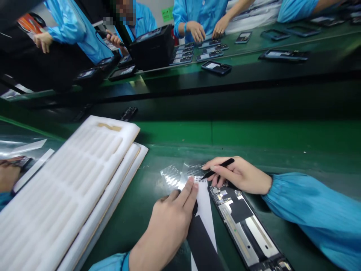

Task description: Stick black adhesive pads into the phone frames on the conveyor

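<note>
My right hand point(238, 173) is closed in a pinch on black tweezers point(225, 162). Their tip points at a white sheet point(202, 180) with rows of small dark dots. My left hand point(172, 218) holds this sheet down, its index and middle fingers pressed together on it. A dark piece shows partly beneath that hand; what it is stays hidden. A black strip point(204, 242) runs from under the hand to the bottom edge. Beside my right hand lies an opened phone point(248, 229), its inner boards showing. Clear sheets point(171, 176) lie just beyond my left fingertips.
Stacked white foam trays point(84, 180) stand on the left, near another person's hand point(8, 175). Across the bench, a raised shelf holds several phone frames point(216, 67) and a black box point(152, 47). Co-workers in blue smocks point(200, 17) handle parts there.
</note>
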The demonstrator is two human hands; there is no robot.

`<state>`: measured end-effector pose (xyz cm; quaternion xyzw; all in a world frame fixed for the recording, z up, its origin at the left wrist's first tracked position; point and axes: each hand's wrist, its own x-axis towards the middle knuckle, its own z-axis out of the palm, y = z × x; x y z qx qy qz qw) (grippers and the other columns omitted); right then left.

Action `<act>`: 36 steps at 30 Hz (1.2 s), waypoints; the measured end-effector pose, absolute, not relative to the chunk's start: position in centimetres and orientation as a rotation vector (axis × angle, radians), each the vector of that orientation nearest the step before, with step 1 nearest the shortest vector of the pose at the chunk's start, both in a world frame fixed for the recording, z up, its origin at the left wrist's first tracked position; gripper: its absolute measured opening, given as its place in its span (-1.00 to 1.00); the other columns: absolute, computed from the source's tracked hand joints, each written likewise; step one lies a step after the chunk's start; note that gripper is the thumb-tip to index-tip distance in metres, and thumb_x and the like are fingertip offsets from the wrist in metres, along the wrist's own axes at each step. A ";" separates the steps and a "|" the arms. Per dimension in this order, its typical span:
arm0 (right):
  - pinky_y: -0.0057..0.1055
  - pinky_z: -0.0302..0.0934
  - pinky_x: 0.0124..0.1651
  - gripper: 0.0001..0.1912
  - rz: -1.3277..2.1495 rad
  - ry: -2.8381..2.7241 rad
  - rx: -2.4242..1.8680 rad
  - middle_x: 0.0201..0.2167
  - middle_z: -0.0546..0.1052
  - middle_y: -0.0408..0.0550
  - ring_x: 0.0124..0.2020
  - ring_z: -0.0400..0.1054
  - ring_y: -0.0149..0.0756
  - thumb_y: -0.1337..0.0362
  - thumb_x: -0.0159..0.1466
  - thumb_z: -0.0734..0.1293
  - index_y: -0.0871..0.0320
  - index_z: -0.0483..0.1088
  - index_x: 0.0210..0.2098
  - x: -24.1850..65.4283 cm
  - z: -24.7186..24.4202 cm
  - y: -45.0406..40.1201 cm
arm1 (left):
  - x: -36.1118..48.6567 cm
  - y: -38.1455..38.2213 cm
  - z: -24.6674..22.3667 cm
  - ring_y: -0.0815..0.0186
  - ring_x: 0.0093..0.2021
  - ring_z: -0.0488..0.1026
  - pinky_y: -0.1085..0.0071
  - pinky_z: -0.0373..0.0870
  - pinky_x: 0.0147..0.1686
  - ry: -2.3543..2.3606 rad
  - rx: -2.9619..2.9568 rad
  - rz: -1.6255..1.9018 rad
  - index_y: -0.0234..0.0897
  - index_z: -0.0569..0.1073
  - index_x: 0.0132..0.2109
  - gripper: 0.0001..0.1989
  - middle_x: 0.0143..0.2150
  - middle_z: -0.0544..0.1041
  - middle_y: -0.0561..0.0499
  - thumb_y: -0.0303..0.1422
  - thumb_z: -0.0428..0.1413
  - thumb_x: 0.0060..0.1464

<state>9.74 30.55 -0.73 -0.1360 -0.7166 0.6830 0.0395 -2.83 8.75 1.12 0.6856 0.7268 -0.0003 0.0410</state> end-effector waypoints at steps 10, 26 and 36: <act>-0.38 0.54 -0.30 -0.50 2.165 -1.925 -0.503 -0.46 0.66 0.04 -0.42 0.62 -0.23 -0.11 0.32 0.35 0.26 0.56 -0.20 10.0 -0.5 30.6 | -2.5 8.3 1.3 0.06 0.08 0.53 0.08 0.53 0.01 2.228 1.461 0.760 -0.22 0.30 0.27 -0.60 0.20 0.52 -0.20 -0.40 -0.03 0.33; -0.33 0.59 -0.10 -0.73 1.737 -2.094 -0.435 -0.06 0.66 -0.12 -0.07 0.60 -0.12 0.15 0.43 0.27 -0.15 0.65 -0.14 12.8 3.1 25.1 | 0.0 8.2 3.7 0.41 -0.49 0.44 0.56 0.38 -0.60 0.913 0.163 1.613 -0.34 0.44 0.03 -0.66 -0.23 0.54 -0.14 -0.24 -0.13 0.40; -0.41 0.54 -0.05 -0.74 1.560 -2.151 -0.340 -0.10 0.68 -0.22 -0.09 0.61 -0.22 0.23 0.43 0.28 -0.20 0.63 -0.11 12.5 3.6 24.7 | 0.0 8.2 3.4 0.42 -0.53 0.44 0.57 0.39 -0.60 0.903 0.156 1.585 -0.36 0.43 0.01 -0.66 -0.29 0.55 -0.12 -0.24 -0.13 0.41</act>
